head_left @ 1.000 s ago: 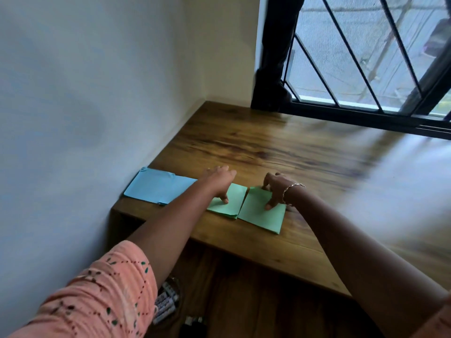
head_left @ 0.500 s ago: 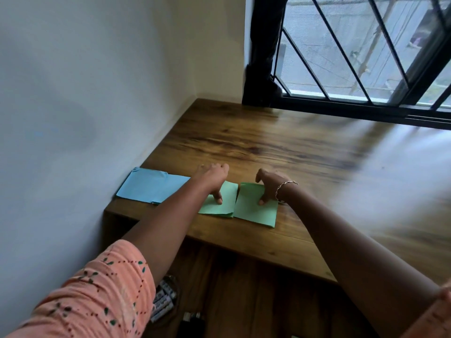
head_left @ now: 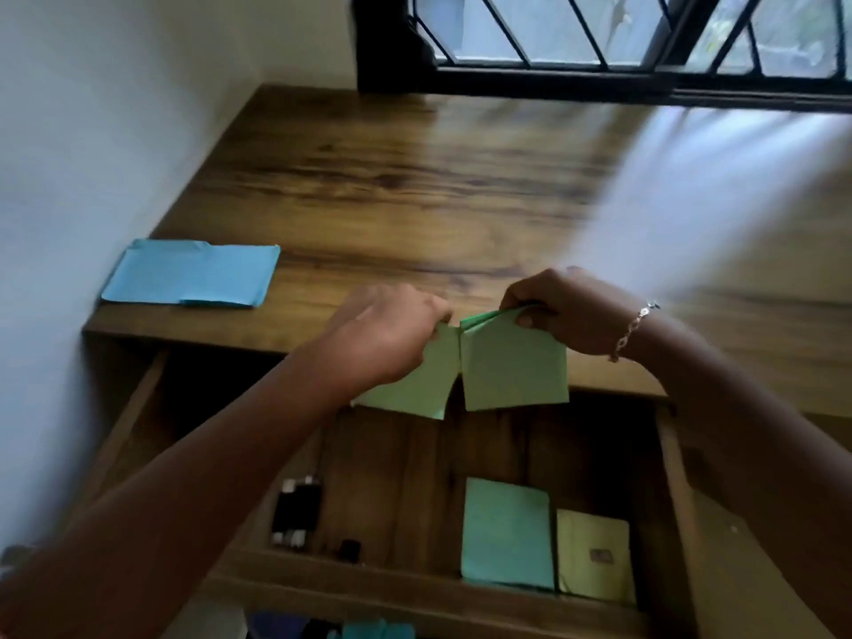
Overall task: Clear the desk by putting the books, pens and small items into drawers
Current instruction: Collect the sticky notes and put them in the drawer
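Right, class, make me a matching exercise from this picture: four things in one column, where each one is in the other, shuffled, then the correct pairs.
Things
1. blue paper
2. two light green papers
3. darker green booklet
4. bracelet

Places
A. lying in the open drawer
B. on the right wrist
C. flat on the desk near the wall
D. held up over the drawer, one in the left hand, one in the right hand

Pairs: 1-C, 2-D, 3-A, 4-B
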### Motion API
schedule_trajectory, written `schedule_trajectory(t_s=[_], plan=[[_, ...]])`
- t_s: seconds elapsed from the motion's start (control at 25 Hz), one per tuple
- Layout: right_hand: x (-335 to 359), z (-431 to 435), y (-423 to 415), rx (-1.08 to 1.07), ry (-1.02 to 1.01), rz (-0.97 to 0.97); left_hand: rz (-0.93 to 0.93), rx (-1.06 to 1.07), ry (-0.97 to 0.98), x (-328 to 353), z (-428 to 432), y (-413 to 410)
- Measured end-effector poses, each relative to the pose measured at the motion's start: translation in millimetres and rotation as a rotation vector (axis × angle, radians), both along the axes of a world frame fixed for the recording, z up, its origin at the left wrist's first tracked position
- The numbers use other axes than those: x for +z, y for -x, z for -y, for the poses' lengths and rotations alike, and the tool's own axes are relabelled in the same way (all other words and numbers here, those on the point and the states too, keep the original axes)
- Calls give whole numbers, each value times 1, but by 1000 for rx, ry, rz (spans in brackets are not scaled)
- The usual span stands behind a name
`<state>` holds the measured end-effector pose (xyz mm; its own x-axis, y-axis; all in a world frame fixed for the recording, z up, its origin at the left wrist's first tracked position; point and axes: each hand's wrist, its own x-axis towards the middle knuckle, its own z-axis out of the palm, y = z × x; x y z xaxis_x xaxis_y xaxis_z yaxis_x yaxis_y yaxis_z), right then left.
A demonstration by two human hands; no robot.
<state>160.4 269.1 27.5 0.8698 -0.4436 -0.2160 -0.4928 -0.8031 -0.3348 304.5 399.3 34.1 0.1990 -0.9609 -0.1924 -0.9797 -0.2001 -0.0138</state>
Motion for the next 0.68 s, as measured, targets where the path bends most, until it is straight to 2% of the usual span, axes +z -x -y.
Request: schedule_trajectory(t_s=[0.16,0.28,0.44,0.68], plan=[[-40,-22,70,-3,-11,-203,-286,-62,-209,-48,-14,54],[-83,-35,101,-45,-76,-364,-418,-63,-341,-98,-13,83],[-121,-48,118,-55,-127,-504,-502,-55,-417,-143,-13,98],[-141,-59,118,1,70,-589,-507,-78,-367,-172,-20,108]])
